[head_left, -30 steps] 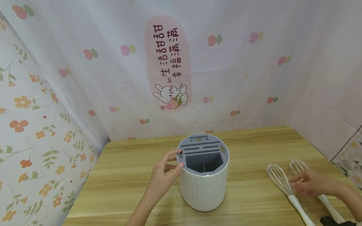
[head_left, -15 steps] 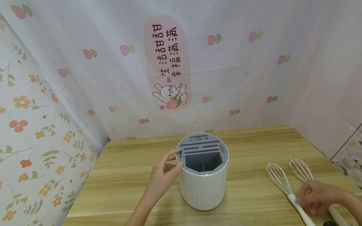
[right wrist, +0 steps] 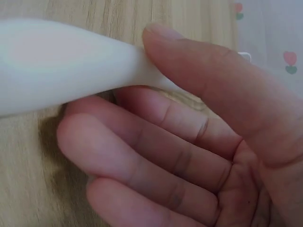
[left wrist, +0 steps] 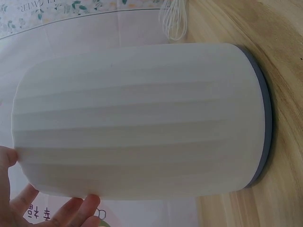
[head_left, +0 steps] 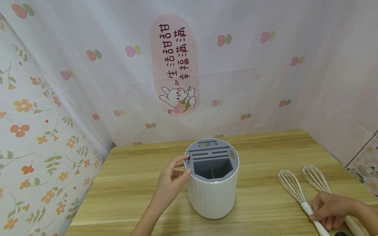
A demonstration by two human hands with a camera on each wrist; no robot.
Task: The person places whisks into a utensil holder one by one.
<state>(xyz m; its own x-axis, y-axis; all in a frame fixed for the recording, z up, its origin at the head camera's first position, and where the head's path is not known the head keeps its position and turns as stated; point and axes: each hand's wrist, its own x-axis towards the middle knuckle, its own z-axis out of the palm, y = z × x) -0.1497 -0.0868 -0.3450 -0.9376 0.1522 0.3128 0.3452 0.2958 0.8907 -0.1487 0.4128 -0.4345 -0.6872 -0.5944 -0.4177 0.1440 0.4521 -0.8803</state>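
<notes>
A white ribbed utensil holder (head_left: 212, 200) with a grey slotted lid (head_left: 208, 156) stands upright mid-table. At its left rim my left hand (head_left: 171, 183) rests with thumb and fingertips apart; in the left wrist view the fingertips touch the ribbed wall (left wrist: 142, 118). Over at the right, my right hand (head_left: 333, 209) pinches the white handle of the left whisk (head_left: 307, 208). The right wrist view shows the thumb (right wrist: 189, 56) on top of the handle's narrow part (right wrist: 109, 61) and curled fingers beneath. A second whisk (head_left: 316, 178) lies alongside, its handle partly behind that hand.
The wooden table (head_left: 141, 196) ends at a white curtain (head_left: 251, 82) printed with fruit at the back. A flowered cloth (head_left: 44, 147) hangs on the left. A small dark object (head_left: 341, 233) shows at the bottom right edge.
My right hand has come down and toward me from beside the wires onto the left whisk's handle, and now pinches it. The left hand and the holder have stayed put.
</notes>
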